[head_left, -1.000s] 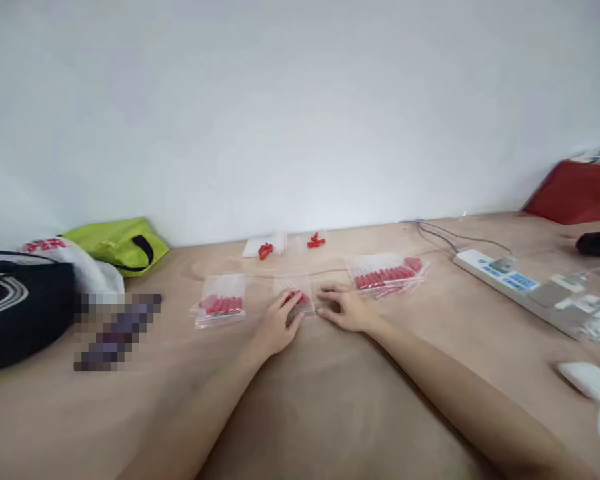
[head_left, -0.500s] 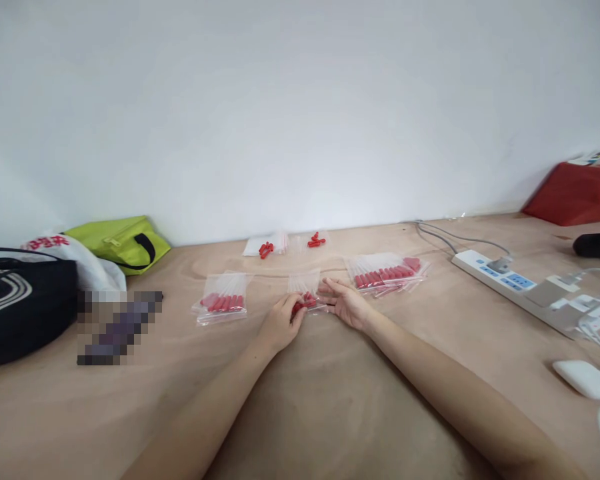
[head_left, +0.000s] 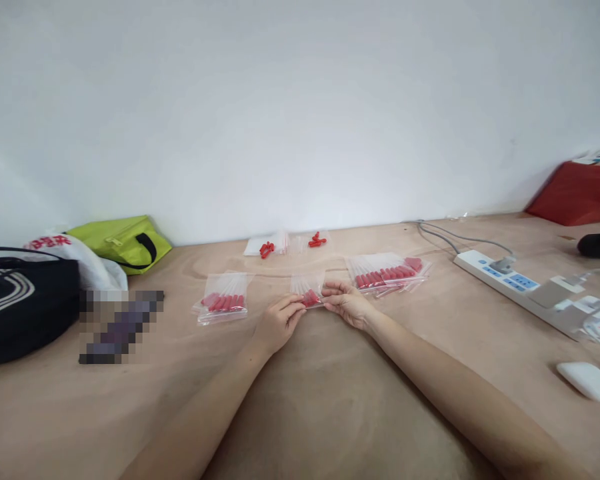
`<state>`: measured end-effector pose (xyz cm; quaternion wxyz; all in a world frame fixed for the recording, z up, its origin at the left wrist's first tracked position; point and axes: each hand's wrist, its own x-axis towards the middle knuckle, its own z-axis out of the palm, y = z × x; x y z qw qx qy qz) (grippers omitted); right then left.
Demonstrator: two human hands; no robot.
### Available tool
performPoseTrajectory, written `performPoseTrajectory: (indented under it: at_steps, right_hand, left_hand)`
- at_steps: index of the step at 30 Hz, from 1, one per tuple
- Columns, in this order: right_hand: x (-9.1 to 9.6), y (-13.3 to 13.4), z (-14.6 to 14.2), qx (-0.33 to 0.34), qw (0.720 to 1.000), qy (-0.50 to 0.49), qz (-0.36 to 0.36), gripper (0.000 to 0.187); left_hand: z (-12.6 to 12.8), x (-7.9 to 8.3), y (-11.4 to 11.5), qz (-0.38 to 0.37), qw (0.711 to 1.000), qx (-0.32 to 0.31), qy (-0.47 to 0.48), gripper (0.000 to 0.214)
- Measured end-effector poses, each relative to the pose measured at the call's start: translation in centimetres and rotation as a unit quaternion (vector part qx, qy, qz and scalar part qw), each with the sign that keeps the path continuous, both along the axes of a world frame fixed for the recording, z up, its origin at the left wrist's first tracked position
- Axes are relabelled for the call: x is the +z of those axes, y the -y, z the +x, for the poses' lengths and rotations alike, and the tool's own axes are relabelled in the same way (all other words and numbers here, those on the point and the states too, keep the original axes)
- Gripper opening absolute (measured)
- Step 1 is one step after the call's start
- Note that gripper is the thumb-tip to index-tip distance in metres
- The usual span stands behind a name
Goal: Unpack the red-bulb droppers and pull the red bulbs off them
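A clear zip bag (head_left: 307,283) lies between my hands, with pale thin sticks and red cylindrical ends (head_left: 311,298) inside it. The fingers of my left hand (head_left: 279,321) pinch its near left corner. At its near right corner, my right hand (head_left: 349,304) grips the edge between thumb and fingers. To the left rests a stack of similar filled bags (head_left: 223,298). On the right is a larger overlapping group of filled bags (head_left: 386,272). Loose red pieces (head_left: 267,250) and a second small heap of red pieces (head_left: 317,240) lie farther back on clear bags.
A power strip (head_left: 497,275) with plugged-in chargers and cables stands at the right, near a white rounded case (head_left: 587,381). A black bag (head_left: 25,310), a lime-green pouch (head_left: 123,243) and a pixelated dark object (head_left: 123,327) are at the left. A red bag (head_left: 577,193) sits far right.
My left hand has drawn back slightly from over the red ends to the bag's near edge. The right hand's fingers have closed on the bag's right corner.
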<state>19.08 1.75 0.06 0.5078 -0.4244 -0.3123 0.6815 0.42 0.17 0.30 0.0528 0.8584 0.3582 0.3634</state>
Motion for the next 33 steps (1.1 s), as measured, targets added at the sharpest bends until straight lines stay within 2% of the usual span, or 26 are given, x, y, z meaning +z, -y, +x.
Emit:
performPoseTrajectory:
  at_steps: [4,6,7,8,10,12,15,18,25,33]
  right_hand:
    - [0.0,0.0,0.1,-0.009,0.999,0.014,0.033,0.036]
    - [0.1,0.2,0.1,-0.030,0.985,0.112,0.126,0.031]
    - [0.1,0.3,0.0,-0.035,0.961,0.187,0.199,0.026]
    - [0.2,0.5,0.0,-0.033,0.922,0.267,0.278,0.021]
    - [0.3,0.9,-0.1,-0.005,0.828,0.390,0.404,0.016]
    - [0.2,1.1,-0.2,0.032,0.760,0.458,0.460,0.016]
    - [0.0,1.4,-0.5,0.067,0.713,0.522,0.464,0.015]
    - [0.0,1.4,-0.4,0.082,0.709,0.541,0.445,0.015]
    - [-0.1,0.8,0.5,0.086,0.747,0.526,0.397,0.010]
    - [0.7,1.8,-0.2,0.080,0.704,0.573,0.413,0.021]
  left_hand:
    - [-0.3,0.2,-0.2,-0.043,0.998,0.049,0.011,0.012]
    - [-0.2,0.4,-0.2,-0.075,0.994,0.071,0.022,0.010]
    - [-0.1,0.5,-0.1,-0.092,0.992,0.079,0.027,0.009]
    - [0.0,0.6,-0.1,-0.109,0.990,0.086,0.033,0.009]
    - [0.2,0.6,0.0,-0.135,0.985,0.094,0.041,0.008]
    - [0.4,0.6,0.1,-0.148,0.983,0.099,0.044,0.007]
    - [0.6,0.4,0.1,-0.134,0.986,0.095,0.039,0.006]
    - [0.5,0.3,0.0,-0.104,0.990,0.085,0.031,0.006]
    - [0.1,0.7,0.2,-0.046,0.998,0.040,-0.017,0.011]
    - [0.6,0.7,0.4,-0.098,0.993,0.070,0.022,0.009]
